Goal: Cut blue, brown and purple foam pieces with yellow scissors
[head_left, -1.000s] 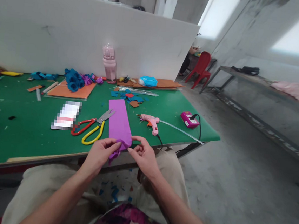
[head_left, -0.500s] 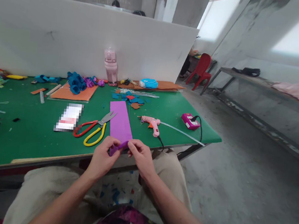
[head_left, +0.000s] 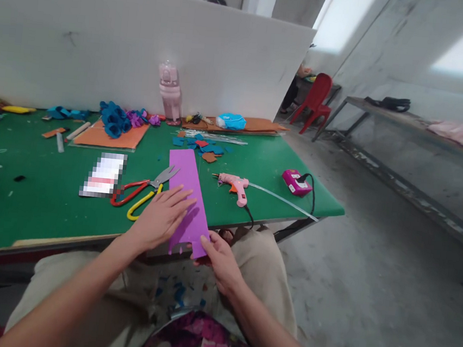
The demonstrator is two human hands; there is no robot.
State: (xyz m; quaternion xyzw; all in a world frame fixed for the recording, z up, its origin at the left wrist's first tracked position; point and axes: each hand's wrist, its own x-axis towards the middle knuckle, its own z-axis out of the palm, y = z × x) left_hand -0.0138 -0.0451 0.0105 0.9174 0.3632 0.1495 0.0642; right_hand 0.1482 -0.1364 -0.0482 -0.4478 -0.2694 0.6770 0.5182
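Note:
A long purple sheet [head_left: 186, 172] lies on the green table, and its near end reaches past the front edge. Its near edge looks uneven, with a notch. My left hand [head_left: 164, 214] is open, palm down, its fingers stretched over the left side of the sheet. Whether the palm presses on it I cannot tell. With thumb on top and fingers beneath, my right hand [head_left: 222, 258] pinches the near right corner. Left of the sheet lie scissors [head_left: 161, 179] with one red and one yellow handle, their blade tips at its edge. A pink glue gun [head_left: 236, 186] rests to the right.
Blue and brown scraps [head_left: 209, 149] lie beyond the sheet. A pink bottle [head_left: 170, 94] stands by the white partition [head_left: 225, 64]. A magenta box [head_left: 296, 183] with a black cord is near the table's right end. Blue rolled pieces [head_left: 114, 120] sit on an orange sheet.
My left hand has let go of the sheet's near end and moved forward over it, fingers spread. The folded near end now lies flattened out. My right hand has shifted slightly nearer me.

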